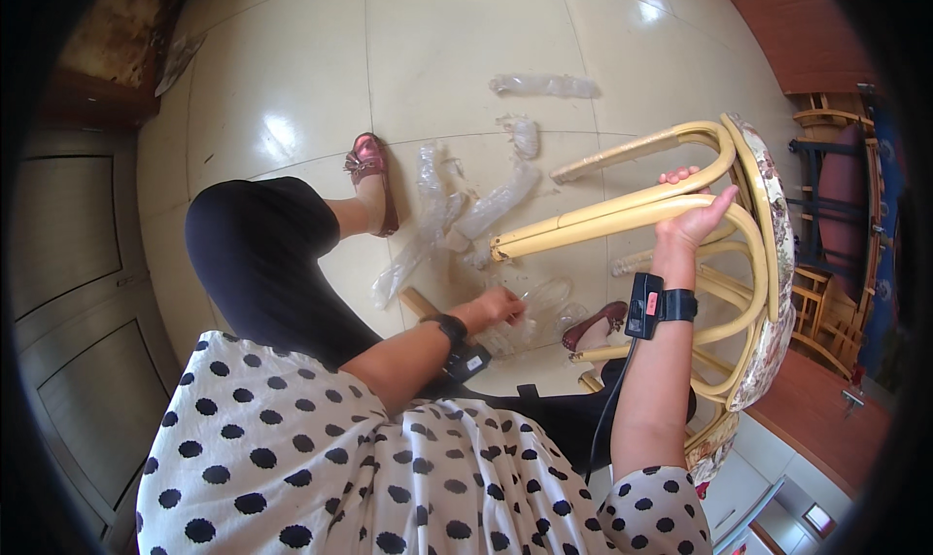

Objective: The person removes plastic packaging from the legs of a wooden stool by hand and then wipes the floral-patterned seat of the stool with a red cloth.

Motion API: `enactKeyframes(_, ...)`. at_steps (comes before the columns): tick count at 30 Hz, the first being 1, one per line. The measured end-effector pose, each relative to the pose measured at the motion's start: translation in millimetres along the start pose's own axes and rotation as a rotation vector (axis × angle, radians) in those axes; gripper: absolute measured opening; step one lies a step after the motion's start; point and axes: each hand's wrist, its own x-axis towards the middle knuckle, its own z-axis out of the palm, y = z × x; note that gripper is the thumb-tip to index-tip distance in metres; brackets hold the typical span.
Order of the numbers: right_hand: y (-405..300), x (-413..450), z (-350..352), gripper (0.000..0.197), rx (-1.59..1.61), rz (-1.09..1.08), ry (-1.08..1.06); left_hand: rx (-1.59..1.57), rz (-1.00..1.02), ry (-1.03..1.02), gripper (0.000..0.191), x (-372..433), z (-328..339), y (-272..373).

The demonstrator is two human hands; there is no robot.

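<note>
A stool with cream-yellow bent legs [598, 225] and a floral seat [778, 220] lies tipped on its side to my right. My right hand [692, 216] grips the paired legs near their bend below the seat, its fingers partly hidden behind them. Lower down, my left hand [499, 307] is closed on a piece of clear plastic film [543, 300], low near my right shoe. Another leg [619, 154] of the stool looks wrapped in film.
Several crumpled strips of clear plastic wrap [496, 201] litter the tiled floor [466, 30]. One roll-like piece [545, 85] lies farther off. My shoes [370, 161] stand either side of the litter. Stacked wooden chair frames [824, 292] are at the right, a grey door [73, 227] at the left.
</note>
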Motion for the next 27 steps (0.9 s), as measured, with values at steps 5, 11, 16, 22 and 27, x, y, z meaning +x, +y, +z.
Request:
enactKeyframes(5,0.4,0.6,-8.2,0.063,-0.018,-0.034,0.020,-0.171,-0.186,0.518,0.026,0.0,-12.6,33.0)
enactKeyframes(11,0.5,0.3,-5.2,0.063,0.010,-0.011,-0.022,-0.621,-0.006,0.416,0.006,21.4,-25.1,20.1)
enactKeyframes(16,1.0,-1.1,-6.4,0.063,-0.012,-0.027,-0.011,-0.701,0.041,0.398,0.006,13.4,-23.6,18.0)
enactKeyframes(22,1.3,0.6,-0.3,0.064,-0.001,-0.008,-0.011,0.380,-0.097,0.257,0.013,4.0,-75.3,10.2)
enactKeyframes(27,-0.6,2.6,-4.8,0.063,0.002,-0.022,-0.001,1.303,-0.015,0.498,0.015,-35.7,-43.5,-8.8)
